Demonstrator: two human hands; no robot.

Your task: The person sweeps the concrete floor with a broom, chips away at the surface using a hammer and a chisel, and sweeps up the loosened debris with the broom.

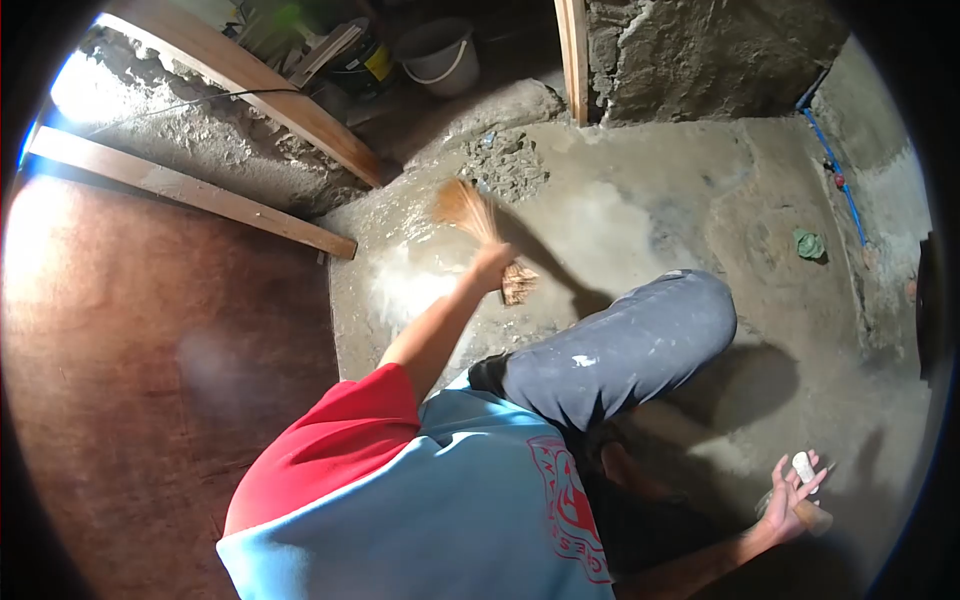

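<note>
1. Nearest, the light-blue shirt [400,520] bears a red framed print [570,510]; its lettering appears inverted, only partly legible.
2. The right hand [783,508], fingers spread, has a white object [803,468] at them; whether gripped, I cannot tell.
3. The left hand [492,265] is closed around a broom [466,208], its blurred bristles over the wet floor [400,285], near a grey clump [510,165].
4. Farther back, a dark container [355,68] has a yellow label [379,62], too small to read, beside a bucket [437,58].

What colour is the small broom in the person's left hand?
The broom is golden tan, shown best in the head view.
</note>
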